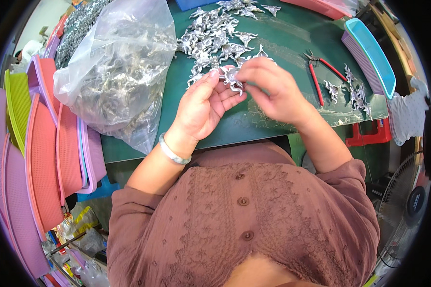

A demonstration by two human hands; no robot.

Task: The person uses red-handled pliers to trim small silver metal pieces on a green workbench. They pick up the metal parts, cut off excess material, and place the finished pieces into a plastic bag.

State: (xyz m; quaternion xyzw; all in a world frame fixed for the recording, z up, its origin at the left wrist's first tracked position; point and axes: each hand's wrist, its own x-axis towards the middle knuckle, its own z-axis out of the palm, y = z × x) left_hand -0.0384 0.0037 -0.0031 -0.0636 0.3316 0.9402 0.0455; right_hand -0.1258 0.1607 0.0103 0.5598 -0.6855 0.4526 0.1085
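- The left hand [199, 106] is near the middle of the frame, palm turned up, with a pale bracelet [172, 150] around its wrist.
- Its thumb and fingers pinch a silver metal piece [231, 80], a small ornate casting with curling arms; the other fingers lie extended beneath it, close together.
- The silver metal piece is in the upper middle of the frame, raised in front of the near edge of the pile.
- The right hand [278, 91] comes in from the right of it, its fingers bent and their tips at the right side of the piece; I cannot tell whether they pinch it or only touch it.
- A loose pile of similar silver castings [210, 40] spreads over the green surface [294, 36] at upper centre, just beyond the hands.
- To the left of the pile, in the upper left of the frame, stands a clear plastic bag [119, 71] filled with more of them.
- Right of the right hand, pliers [313, 59] with red handles lie opened on the surface; a single casting [333, 91] and a small cluster of castings [358, 98] lie near them.
- Stacked plastic baskets [45, 162] in purple, pink and green fill the left edge.
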